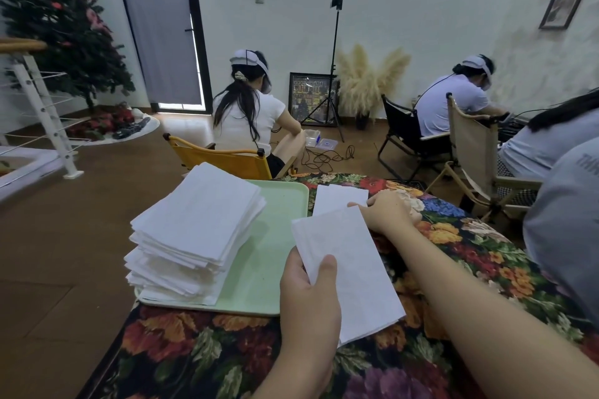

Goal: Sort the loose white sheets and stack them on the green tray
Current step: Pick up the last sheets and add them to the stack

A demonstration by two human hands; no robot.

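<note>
Just right of the green tray (278, 236), the left hand (308, 295) pinches a white sheet (346, 272) at its near edge; the right hand (389, 210) grips its far corner. Square it over the stack (194, 230), then lower it flat.

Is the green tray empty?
No, a tall stack of white sheets sits on the green tray.

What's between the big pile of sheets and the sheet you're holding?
In the head view, only bare green tray lies between the stack and the held sheet. The left hand grips that sheet's near edge.
</note>
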